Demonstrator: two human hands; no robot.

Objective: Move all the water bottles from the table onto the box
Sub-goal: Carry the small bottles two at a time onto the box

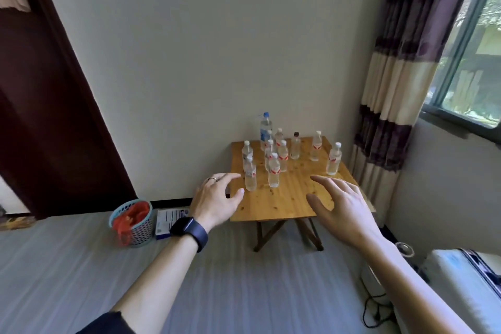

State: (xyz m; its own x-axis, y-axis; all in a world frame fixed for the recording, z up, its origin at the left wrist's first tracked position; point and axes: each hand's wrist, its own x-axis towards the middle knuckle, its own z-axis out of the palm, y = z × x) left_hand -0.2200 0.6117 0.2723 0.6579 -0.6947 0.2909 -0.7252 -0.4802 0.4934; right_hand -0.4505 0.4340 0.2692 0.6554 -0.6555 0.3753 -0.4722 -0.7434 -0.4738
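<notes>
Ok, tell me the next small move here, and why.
Probably close the left hand round the front-left bottle. That hand is open, fingers and thumb spread right beside it, holding nothing, while the right hand hovers open over bare table, farther from any bottle.

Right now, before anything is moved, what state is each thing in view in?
left hand, open, beside the front-left bottle, holding nothing.
right hand, open over the folding table, holding nothing.
white-capped water bottles, upright, capped, on the table.
blue-capped tall bottle, upright, capped, at the table's back edge.
dark-capped bottle, upright, capped.
folding table, unfolded, standing.
basket, upright, red material inside.
curtain, drawn aside from the window.
</notes>
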